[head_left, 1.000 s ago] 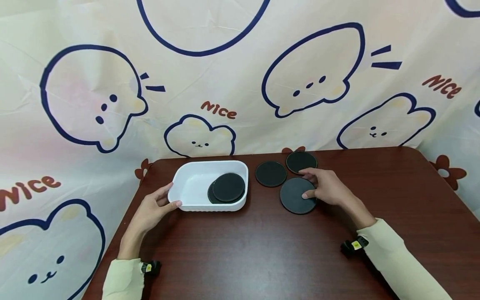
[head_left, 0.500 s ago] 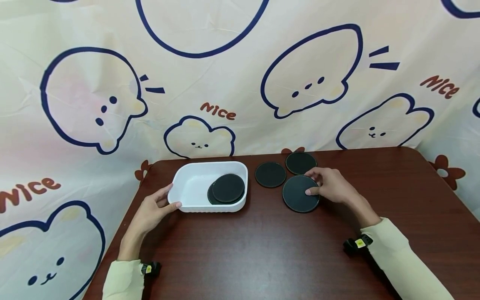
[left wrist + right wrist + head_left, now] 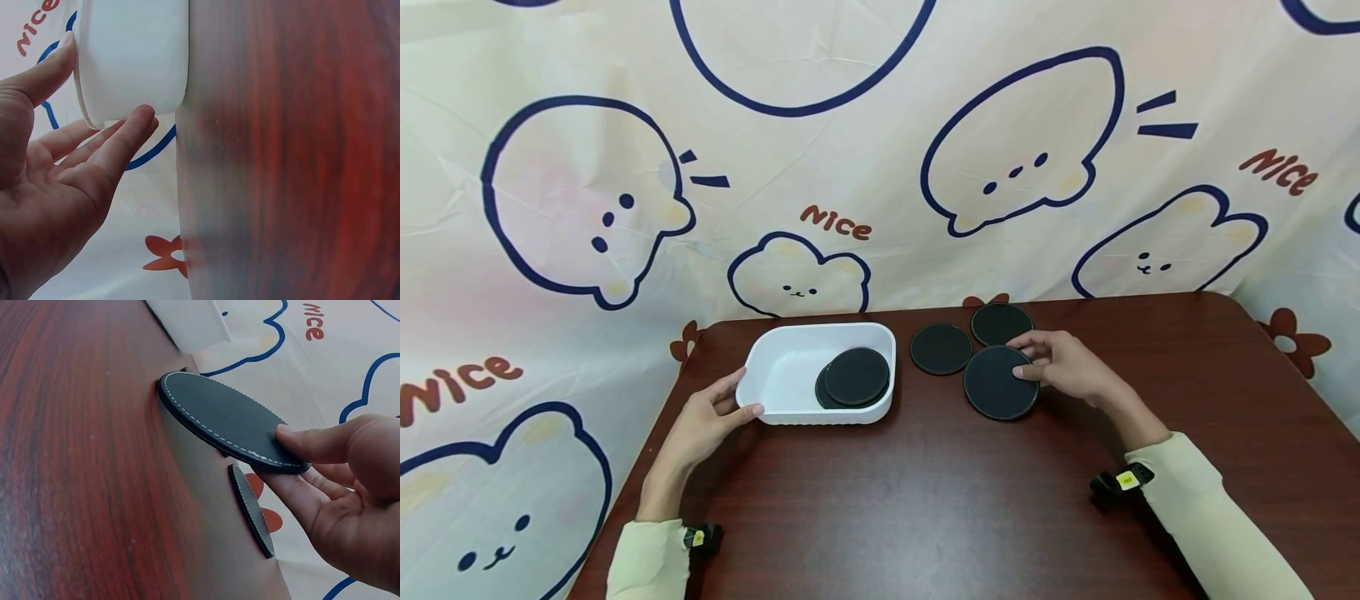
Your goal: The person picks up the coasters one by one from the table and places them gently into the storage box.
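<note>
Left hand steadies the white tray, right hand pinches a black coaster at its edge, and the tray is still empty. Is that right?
Not quite: the white tray is not empty. The head view shows two black coasters stacked inside it. The rest holds: the left hand steadies the tray's corner, and the right hand pinches a black coaster at its edge.

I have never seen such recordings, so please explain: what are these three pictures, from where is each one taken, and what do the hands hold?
No machine here: a person works with two bare hands. The wide picture comes from a head camera; each close picture comes from a camera on one wrist. On the brown table stands a white tray with black round coasters inside. The left hand touches the tray's corner with straight fingers. The right hand pinches one coaster, its held edge lifted off the table. Two more coasters lie flat behind it.
</note>
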Motion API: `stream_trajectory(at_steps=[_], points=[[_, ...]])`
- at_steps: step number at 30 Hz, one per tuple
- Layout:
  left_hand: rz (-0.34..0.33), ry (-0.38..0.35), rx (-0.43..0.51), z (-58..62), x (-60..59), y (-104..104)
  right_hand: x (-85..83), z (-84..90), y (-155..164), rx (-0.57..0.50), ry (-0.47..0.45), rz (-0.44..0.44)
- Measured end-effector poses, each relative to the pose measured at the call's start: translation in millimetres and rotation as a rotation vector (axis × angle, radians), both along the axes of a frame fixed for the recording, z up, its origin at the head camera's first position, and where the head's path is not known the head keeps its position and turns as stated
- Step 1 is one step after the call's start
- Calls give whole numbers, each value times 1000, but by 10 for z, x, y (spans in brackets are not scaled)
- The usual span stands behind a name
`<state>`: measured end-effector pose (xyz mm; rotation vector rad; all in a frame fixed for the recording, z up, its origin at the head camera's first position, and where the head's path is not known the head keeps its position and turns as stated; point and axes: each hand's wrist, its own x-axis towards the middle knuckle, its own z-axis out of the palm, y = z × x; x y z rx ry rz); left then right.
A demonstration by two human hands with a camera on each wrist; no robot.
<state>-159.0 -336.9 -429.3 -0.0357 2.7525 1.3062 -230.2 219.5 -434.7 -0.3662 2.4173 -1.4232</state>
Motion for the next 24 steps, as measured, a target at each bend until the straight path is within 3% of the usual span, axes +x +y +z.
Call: stream_trajectory(at_steps=[12, 24], points=[[0, 2, -1, 21, -9, 6, -41, 26, 21, -296, -186, -49], [3, -8, 9, 12, 3, 9, 4, 108, 52, -484, -220, -33]])
